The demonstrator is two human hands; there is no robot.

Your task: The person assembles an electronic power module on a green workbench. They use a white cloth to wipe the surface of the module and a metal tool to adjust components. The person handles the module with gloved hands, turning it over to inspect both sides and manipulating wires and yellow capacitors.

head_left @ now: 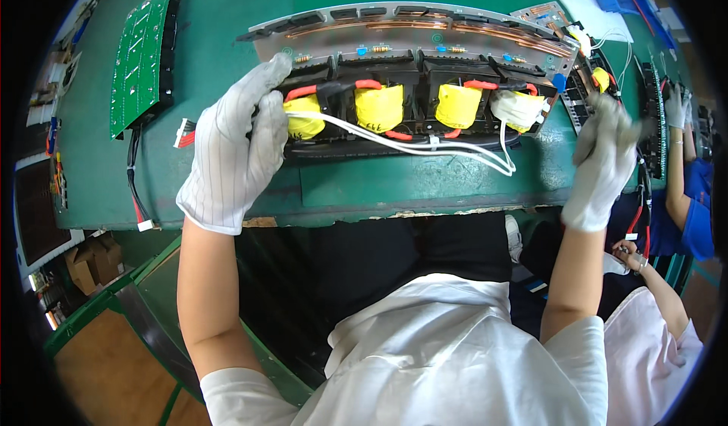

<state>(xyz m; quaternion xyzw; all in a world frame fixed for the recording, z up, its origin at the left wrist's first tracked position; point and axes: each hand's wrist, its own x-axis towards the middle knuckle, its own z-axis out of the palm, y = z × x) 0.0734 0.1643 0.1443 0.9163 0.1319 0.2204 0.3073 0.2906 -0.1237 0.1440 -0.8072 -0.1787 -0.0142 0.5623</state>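
A long circuit board (334,45) stands tilted on its edge in front of me, its component side towards me. Along its lower part sit black heat sinks and several yellow-wrapped coils (457,106), the rightmost partly covered in white. Red sleeved leads join the coils, and a white cable (455,147) loops below them. My left hand (235,142), in a white striped glove, is closed round the board's left end. My right hand (607,157), also gloved, hovers off the board's right end; motion smears its fingers.
A green circuit board (142,58) with a dangling cable lies at the far left of the green table (379,187). More boards and wires (599,81) crowd the right side. A co-worker's gloved hands (677,106) and another person's hand (628,254) show at the right.
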